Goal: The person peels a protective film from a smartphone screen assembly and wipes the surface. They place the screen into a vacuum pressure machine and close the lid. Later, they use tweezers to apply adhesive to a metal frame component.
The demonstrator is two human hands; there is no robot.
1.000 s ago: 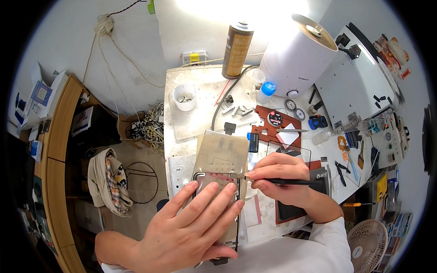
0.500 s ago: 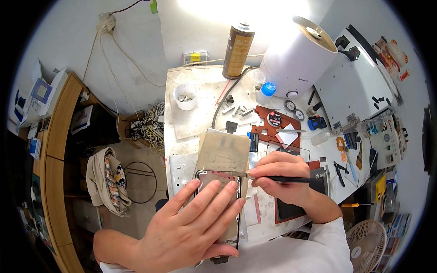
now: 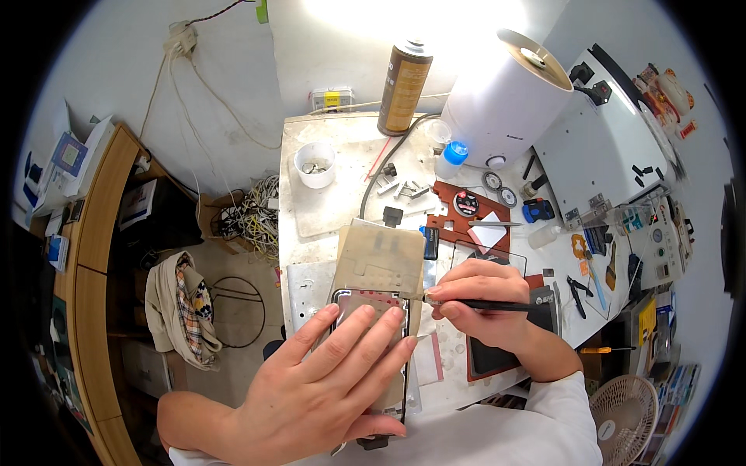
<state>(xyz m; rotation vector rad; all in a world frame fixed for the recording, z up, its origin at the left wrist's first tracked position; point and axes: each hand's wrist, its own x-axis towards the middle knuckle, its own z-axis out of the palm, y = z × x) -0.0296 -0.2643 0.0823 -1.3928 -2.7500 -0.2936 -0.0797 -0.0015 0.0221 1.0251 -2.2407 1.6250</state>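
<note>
Head: left hand (image 3: 326, 388) flat (fingers spread) on phone (image 3: 371, 304).

my left hand (image 3: 326, 384) lies flat on the phone (image 3: 371, 311); my right hand (image 3: 482, 303) holds black tweezers (image 3: 497, 305) at its edge.

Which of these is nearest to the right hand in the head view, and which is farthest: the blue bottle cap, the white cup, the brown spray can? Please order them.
From the right hand:
1. Blue bottle cap, straight up the table from the hand, beside the big white cylinder.
2. White cup, up and to the left, near the table's left edge.
3. Brown spray can, at the table's far edge, by the wall.
</note>
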